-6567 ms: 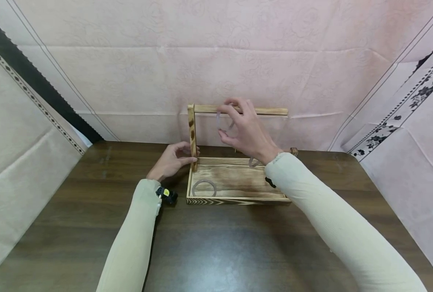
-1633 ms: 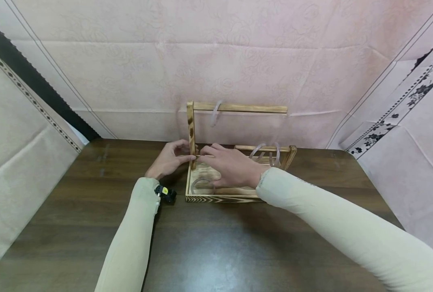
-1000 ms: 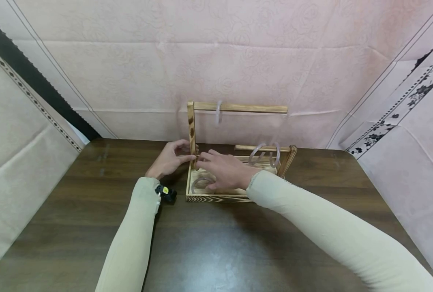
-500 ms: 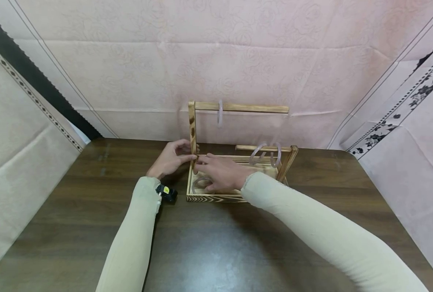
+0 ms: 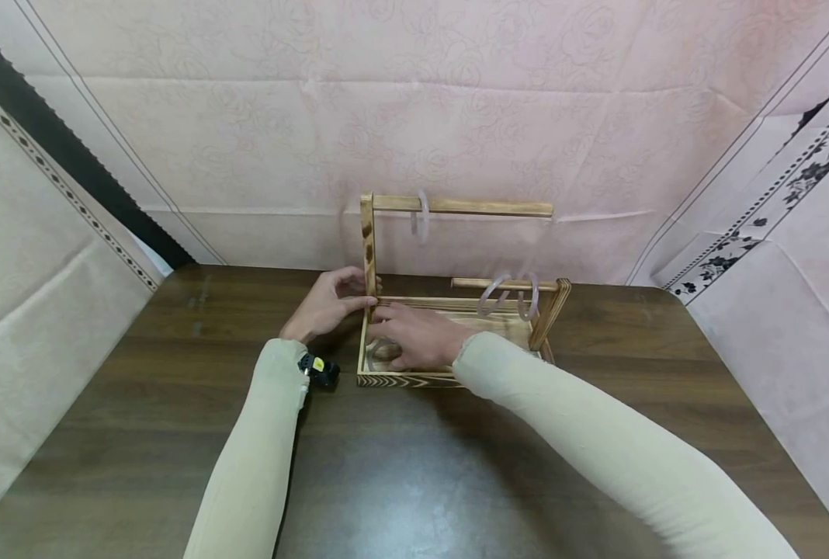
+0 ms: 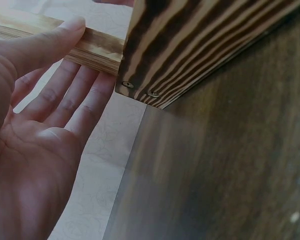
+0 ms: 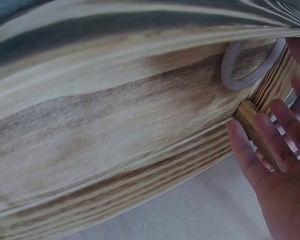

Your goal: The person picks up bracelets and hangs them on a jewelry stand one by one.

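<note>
My left hand (image 5: 325, 304) grips the lower part of the upright wooden post (image 5: 369, 248) at the tray's left end. In the left wrist view the thumb lies along one side of the post and the fingers on the other. My right hand (image 5: 421, 335) reaches down into the wooden tray (image 5: 414, 381), its fingers loosely bent. A pale translucent bangle (image 7: 228, 65) lies in the tray's left corner, close to the right thumb and partly covered by that hand in the head view. Another bangle (image 5: 424, 221) hangs from the tall bar (image 5: 491, 207).
Two more bangles (image 5: 532, 301) hang on the low bar (image 5: 466, 283), held by a short slanted post (image 5: 549, 317) at the tray's right end. The stand sits on a dark wood table (image 5: 386, 466). Close behind it rises a pale cloth backdrop (image 5: 456, 140).
My right hand has let go of a bangle, which now hangs on the tall bar, and has come down and leftward over the lying bangle. The left hand keeps its grip.
</note>
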A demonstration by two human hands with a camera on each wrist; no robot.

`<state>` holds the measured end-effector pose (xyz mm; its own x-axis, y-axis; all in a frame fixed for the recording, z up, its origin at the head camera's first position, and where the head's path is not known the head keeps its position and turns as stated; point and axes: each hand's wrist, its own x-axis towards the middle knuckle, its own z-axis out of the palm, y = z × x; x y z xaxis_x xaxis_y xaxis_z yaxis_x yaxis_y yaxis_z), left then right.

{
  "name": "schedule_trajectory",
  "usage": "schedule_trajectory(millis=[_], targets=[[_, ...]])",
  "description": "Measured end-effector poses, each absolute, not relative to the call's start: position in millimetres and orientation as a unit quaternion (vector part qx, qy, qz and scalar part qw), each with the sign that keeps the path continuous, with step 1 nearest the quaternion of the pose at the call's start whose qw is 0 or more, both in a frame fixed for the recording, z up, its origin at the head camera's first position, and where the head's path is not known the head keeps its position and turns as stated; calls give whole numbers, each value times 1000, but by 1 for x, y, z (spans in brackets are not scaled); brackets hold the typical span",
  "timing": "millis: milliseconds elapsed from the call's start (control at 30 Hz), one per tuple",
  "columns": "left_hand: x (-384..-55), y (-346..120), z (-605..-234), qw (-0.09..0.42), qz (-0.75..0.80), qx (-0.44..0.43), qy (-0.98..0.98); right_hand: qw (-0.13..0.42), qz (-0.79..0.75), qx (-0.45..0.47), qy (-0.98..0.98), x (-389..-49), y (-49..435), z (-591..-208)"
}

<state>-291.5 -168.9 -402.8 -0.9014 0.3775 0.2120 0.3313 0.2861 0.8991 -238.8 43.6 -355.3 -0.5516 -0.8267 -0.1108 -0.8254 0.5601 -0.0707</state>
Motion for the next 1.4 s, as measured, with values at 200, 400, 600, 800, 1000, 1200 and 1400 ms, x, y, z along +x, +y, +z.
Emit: schedule_trajectory(millis=[200,400,600,800,1000,1200,1400], targets=[[-292,-169,-403,19,548,216,808,69,1,-465,882,-240,41,-358],[-290,-169,-402,17,537,205,818,71,-2,-467,881,-242,41,-361],[-291,-169,-403,21,535,203,820,82,-19,-468,879,-244,42,-364],[-291,-169,-402,19,540,202,817,96,-27,-479,872,-245,43,-365],[-291,-169,-401,23,545,202,814,111,-29,-485,867,-246,44,-363],[-290,-169,-401,20,535,199,821,119,-10,-471,874,-247,45,-360],[-290,-170,-402,18,533,202,821,134,-5,-452,882,-249,47,-359]])
